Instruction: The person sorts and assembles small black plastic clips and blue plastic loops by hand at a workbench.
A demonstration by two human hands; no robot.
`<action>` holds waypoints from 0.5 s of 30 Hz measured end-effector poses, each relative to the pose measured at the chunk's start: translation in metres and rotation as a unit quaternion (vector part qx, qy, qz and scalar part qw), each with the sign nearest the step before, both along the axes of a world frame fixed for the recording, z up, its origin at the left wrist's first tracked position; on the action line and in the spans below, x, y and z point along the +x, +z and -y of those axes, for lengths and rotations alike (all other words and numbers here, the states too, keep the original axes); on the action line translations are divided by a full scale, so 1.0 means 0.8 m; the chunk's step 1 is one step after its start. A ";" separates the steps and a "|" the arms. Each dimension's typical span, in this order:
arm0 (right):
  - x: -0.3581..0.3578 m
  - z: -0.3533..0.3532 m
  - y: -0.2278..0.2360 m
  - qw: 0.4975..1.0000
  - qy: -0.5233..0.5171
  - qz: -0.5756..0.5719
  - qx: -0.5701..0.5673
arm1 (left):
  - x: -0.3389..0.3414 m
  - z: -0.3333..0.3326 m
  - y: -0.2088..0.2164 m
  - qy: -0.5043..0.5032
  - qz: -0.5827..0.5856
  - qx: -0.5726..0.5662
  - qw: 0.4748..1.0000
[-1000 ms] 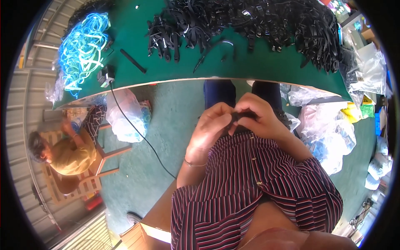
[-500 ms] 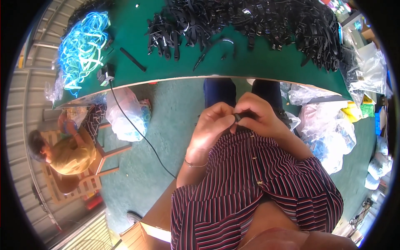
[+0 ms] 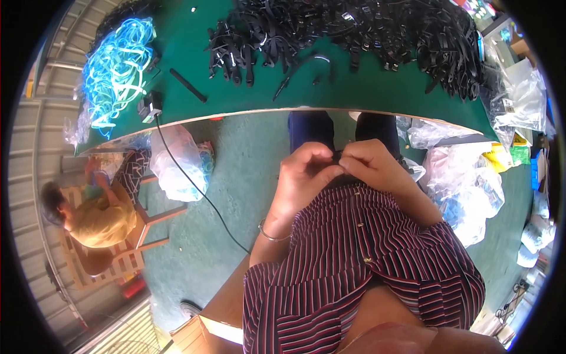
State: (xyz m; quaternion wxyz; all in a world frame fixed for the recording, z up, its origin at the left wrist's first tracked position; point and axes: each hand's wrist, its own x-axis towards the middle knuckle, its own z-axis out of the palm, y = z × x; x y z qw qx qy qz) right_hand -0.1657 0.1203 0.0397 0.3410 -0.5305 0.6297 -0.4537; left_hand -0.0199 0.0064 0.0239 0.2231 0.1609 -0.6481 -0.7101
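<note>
The left hand [image 3: 306,177] and the right hand [image 3: 372,166] meet just above the lap, below the near edge of the green counter [image 3: 365,94], fingertips pressed toward each other. Between them sits a small black piece [image 3: 337,158], mostly covered by the fingers; both hands pinch it, the left with curled fingers and thumb from one side, the right with knuckles bent over it from the other. What kind of piece it is cannot be told, as only a sliver of it shows. A thin metal bangle [image 3: 272,235] circles the left wrist, and a striped dark red shirt [image 3: 359,259] fills the lower middle of the view. On the counter, well apart from the hands, lies a wide heap of black straps [image 3: 365,29] that runs along its far side, with a few loose ones nearer the edge. At the counter's left end lies a tangle of bright blue cords [image 3: 115,68], and beside it a small black device [image 3: 150,108] whose black cable [image 3: 194,183] hangs down over the edge to the green floor [image 3: 236,171]. Clear plastic bags [image 3: 460,183] are piled on the floor to the right, one more bag [image 3: 174,162] to the left. Farther left another person [image 3: 97,215] sits on a wooden chair [image 3: 144,233].
</note>
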 end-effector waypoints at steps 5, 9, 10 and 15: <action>0.004 -0.005 0.005 0.985 0.012 0.159 0.065 | 0.007 0.011 0.012 -0.128 0.114 -0.044 0.984; 0.015 -0.012 0.001 0.938 0.069 0.340 -0.014 | 0.008 0.005 0.014 -0.178 -0.002 0.133 0.975; 0.015 -0.014 -0.002 0.926 0.066 0.369 -0.039 | 0.009 0.005 0.015 -0.181 -0.004 0.193 0.964; 0.024 -0.013 -0.018 0.877 0.057 0.464 -0.108 | 0.007 0.000 0.001 -0.174 -0.027 0.292 0.940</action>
